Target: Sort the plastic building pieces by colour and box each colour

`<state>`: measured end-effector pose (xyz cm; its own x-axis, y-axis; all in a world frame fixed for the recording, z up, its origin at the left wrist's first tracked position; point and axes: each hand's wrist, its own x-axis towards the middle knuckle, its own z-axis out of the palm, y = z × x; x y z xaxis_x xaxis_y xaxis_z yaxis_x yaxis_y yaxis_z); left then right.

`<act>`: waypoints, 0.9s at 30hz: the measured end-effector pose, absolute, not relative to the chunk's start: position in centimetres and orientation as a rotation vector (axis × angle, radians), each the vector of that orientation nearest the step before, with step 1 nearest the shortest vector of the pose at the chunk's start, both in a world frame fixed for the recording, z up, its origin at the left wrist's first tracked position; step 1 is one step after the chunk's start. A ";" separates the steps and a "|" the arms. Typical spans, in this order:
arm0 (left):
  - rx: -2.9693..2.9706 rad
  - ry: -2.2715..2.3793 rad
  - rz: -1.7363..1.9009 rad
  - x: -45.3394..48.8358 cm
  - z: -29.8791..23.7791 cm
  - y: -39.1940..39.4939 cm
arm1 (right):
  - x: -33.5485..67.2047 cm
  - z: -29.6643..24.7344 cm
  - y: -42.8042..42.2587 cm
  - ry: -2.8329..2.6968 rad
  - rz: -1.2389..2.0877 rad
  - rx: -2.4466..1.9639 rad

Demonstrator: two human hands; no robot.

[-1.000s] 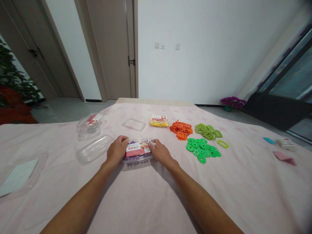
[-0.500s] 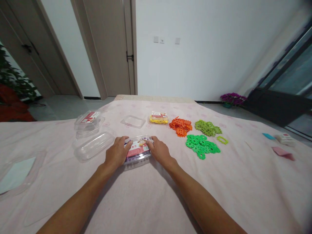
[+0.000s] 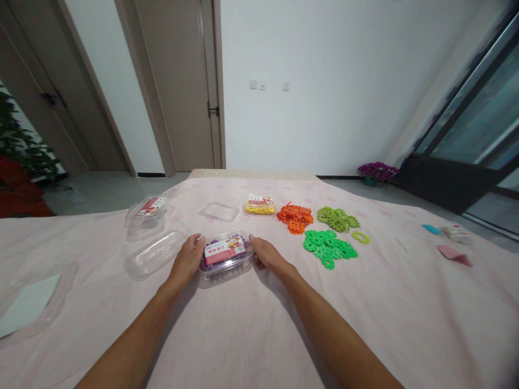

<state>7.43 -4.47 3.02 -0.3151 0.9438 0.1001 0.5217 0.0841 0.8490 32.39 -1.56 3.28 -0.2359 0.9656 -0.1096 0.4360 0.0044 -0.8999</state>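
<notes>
A clear plastic box (image 3: 225,254) with purple pieces inside and a red-and-white label on its lid sits on the pink cloth in front of me. The lid lies over it. My left hand (image 3: 188,259) is at the box's left end, its fingers curved along that side. At the right end, my right hand (image 3: 266,253) holds the other side, thumb on the upper edge and the other fingers partly hidden. Behind it stands a smaller-looking clear box (image 3: 260,205) with yellow pieces and a similar label.
Right of the boxes lie piles of orange pieces (image 3: 294,218), olive-green pieces (image 3: 337,219) and bright green pieces (image 3: 330,248), plus a yellow-green ring (image 3: 360,237). To the left are stacked clear boxes (image 3: 148,213), an open clear tray (image 3: 154,255) and a clear lid (image 3: 219,212).
Both hands have slid from the top of the lid down to the two ends of the box, uncovering the label. My view has tilted slightly upward.
</notes>
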 end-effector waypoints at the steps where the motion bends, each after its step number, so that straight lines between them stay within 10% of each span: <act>1: 1.386 1.878 1.167 7.4 2.7 -4.7 | 32.6 3.1 -1.6 -1.706 1.242 -1.442; 27: 0.536 0.774 1.567 15.9 3.3 -5.2 | 27.3 4.0 -3.4 -1.104 1.431 -0.681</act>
<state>15.90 -5.17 3.34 -0.1470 0.9847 -0.0938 -0.6730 -0.0301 0.7390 27.30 -3.40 4.01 -0.1847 0.9660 0.1810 -0.4205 0.0888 -0.9029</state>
